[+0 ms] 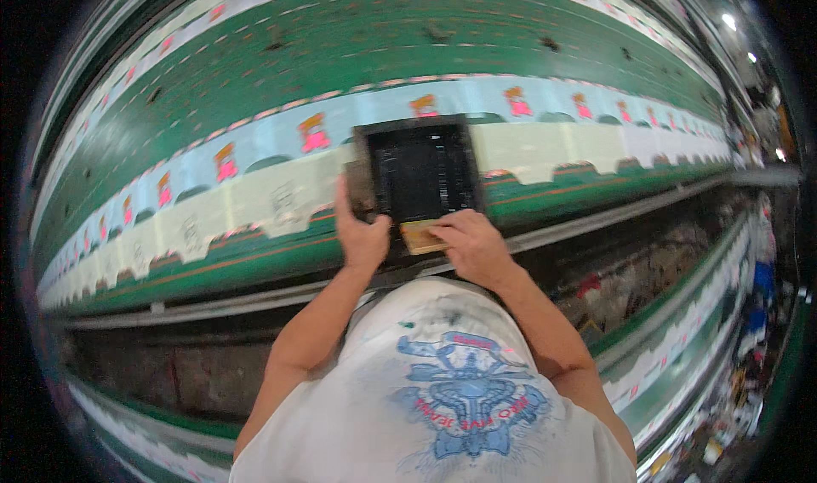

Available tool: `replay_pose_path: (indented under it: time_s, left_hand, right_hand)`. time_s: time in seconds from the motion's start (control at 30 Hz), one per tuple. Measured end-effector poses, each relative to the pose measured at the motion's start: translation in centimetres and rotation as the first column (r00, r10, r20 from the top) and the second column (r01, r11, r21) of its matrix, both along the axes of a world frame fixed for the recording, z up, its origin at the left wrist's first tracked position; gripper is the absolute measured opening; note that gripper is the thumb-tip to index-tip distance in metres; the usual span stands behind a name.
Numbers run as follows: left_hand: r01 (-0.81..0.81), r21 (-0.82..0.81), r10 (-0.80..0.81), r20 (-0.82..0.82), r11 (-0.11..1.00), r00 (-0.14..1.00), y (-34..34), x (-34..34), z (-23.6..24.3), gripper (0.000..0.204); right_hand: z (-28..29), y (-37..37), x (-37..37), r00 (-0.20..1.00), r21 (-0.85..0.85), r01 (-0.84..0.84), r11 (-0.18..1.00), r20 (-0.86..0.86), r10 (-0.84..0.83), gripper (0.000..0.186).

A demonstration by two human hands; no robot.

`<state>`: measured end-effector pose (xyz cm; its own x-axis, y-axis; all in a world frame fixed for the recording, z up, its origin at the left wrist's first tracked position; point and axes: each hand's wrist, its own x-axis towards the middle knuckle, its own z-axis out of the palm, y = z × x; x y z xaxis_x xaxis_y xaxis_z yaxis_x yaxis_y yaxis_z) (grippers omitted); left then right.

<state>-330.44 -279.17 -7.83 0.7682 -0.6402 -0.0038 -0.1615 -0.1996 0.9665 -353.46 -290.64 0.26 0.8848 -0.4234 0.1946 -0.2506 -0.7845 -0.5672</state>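
A dark rectangular screen-printing frame (pixel 414 126) lies over a row of pale cut pieces on the long green table, its inside coated black. At its left side is my left hand (pixel 364 236), fingers wrapped on the frame's edge and thumb toward its near corner. My right hand (pixel 475 243) grips a flat, wooden-looking squeegee (pixel 419 239) at the near end of the frame. The squeegee's lower edge is hard to make out. Pale blue pieces (pixel 272 147) with pink and orange figures and pale yellow pieces (pixel 545 147) run along both sides of the frame.
The green table (pixel 357 53) stretches far left and right, with another printed row along its far side. A metal rail (pixel 596 221) follows the near edge. Behind me stands a second green table (pixel 681 368) with pale pieces. Clutter (pixel 715 432) covers the floor at right.
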Motion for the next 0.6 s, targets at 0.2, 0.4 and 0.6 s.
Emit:
replay_pose_path:
  time_s: [0.2, 0.4, 0.6]
  left_hand:
    - [0.024, -0.123, -0.020, 0.041, 0.992, 0.999, -3.3, -4.7, 1.8, 0.109]
    - [-0.003, -0.206, -0.002, -0.022, 0.979, 1.000, -10.8, -13.0, 0.0, 0.108]
    - [-0.007, -0.151, 0.006, -0.008, 0.989, 1.000, -16.1, -20.5, -0.9, 0.109]
  right_hand:
    - [-0.6, -3.3, -5.3, 0.997, 0.065, 0.052, 0.996, 0.058, -0.056, 0.047]
    - [-1.4, -9.4, -13.6, 0.993, 0.059, 0.079, 0.995, 0.080, -0.083, 0.049]
    - [-1.2, -14.9, -20.9, 0.998, 0.005, 0.048, 0.999, 0.031, -0.048, 0.048]
